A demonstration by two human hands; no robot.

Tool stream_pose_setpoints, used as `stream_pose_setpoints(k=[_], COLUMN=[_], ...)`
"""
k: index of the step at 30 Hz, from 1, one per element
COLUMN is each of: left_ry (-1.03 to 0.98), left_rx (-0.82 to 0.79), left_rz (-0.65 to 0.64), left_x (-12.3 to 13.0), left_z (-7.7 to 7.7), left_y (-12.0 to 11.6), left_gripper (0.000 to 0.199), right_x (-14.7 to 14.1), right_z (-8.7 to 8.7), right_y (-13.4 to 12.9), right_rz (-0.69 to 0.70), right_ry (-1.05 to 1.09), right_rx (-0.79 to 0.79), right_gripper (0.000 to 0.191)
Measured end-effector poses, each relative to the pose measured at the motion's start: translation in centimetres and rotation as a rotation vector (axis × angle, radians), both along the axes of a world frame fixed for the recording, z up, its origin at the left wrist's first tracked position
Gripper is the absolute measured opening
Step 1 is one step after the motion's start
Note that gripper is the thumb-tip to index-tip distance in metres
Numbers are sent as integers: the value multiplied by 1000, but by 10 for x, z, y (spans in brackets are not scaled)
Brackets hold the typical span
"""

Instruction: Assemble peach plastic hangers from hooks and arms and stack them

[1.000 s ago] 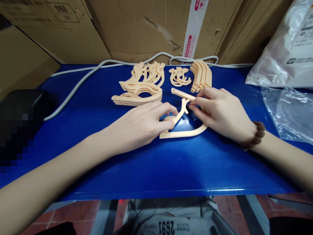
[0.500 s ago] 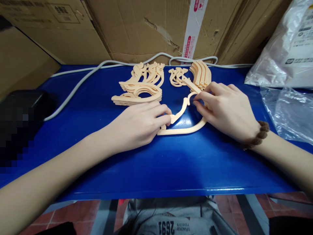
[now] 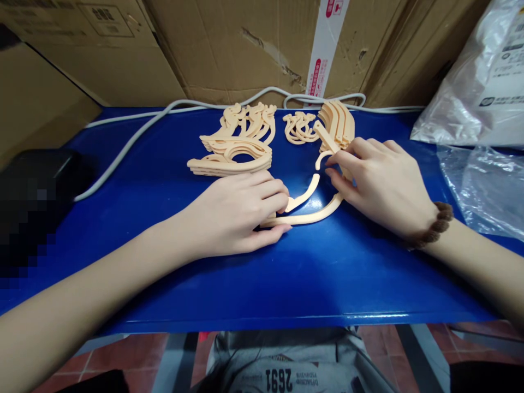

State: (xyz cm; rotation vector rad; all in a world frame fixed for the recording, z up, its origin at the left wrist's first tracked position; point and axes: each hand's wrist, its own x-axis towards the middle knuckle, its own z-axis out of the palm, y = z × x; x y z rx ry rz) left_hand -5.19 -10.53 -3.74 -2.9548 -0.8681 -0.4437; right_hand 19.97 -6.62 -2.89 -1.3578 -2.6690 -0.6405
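Cream curved pieces lie between my hands on the blue table (image 3: pixel 262 284). My left hand (image 3: pixel 241 213) is closed on the left end of a cream curved part (image 3: pixel 313 217), its thumb along the near side; a thinner curved arm (image 3: pixel 307 191) sticks out from its fingertips. My right hand (image 3: pixel 376 185) pinches the right side of the cream pieces, with a small hook (image 3: pixel 322 158) and a straight flat bar (image 3: pixel 325 136) showing beyond its fingertips. How the pieces join is hidden under the fingers.
Behind my left hand sit stacked cream parts (image 3: pixel 233 158) and more shaped pieces (image 3: pixel 251 121). Small hooks (image 3: pixel 301 128) and curved strips (image 3: pixel 338 123) lie at the back. A white cable (image 3: pixel 135 144), cardboard (image 3: pixel 245 54), a black object (image 3: pixel 41 191) and plastic bags (image 3: pixel 462 103) surround them.
The thin arm has swung down, away from the small hook. The flat bar now stands at a steeper angle. My left thumb has come out along the near side of the curved part.
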Motion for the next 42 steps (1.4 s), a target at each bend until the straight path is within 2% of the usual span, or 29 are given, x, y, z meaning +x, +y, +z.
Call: stream_pose_setpoints(k=[9,26,36,42], left_ry=[-25,-42,-15,-5], left_rx=[-29,-81,57,77], left_rz=[0,-19,33,29], left_x=[-2,-3,-2,-5], left_z=[-4,-8,-11,-11], left_y=[2,4,6,7], left_gripper=[17,17,17,20], right_x=[-2,-3,-6,-10], right_z=[0,0,1,4], right_y=[-3,-5,-14,-24], right_rz=[1,110,153,244], right_ry=[-26,-32,-44,19], right_rx=[7,11,-106,-180], right_gripper=[35,32,27,26])
